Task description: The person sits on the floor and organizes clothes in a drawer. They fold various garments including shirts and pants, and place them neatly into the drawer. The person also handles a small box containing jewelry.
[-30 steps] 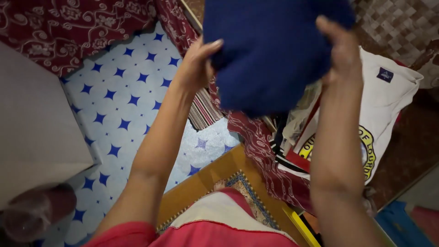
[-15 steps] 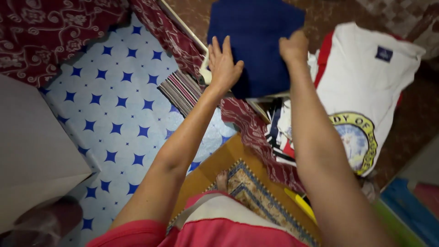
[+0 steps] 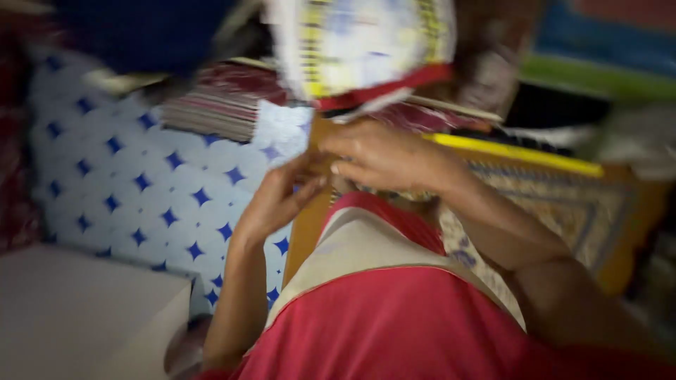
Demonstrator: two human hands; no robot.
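Mustard-brown patterned cloth with a woven border (image 3: 563, 204) lies spread across our lap, running out to the right, and both our hands meet at its near-left corner. Our right hand (image 3: 384, 156) lies on top with fingers curled; our left hand (image 3: 278, 200) comes up from below with fingers nearly straight. The frame is blurred, so we cannot tell whether either grip is actually closed on the cloth edge or only touching it. If the hold is that loose, the corner could slip free and the cloth sag off our knee onto the white sheet with blue diamonds (image 3: 141, 183) just left of it. Beyond the hands, a white printed shirt with red trim (image 3: 366, 49) and a dark blue garment (image 3: 141, 32) sit close enough that a tug might drag them along
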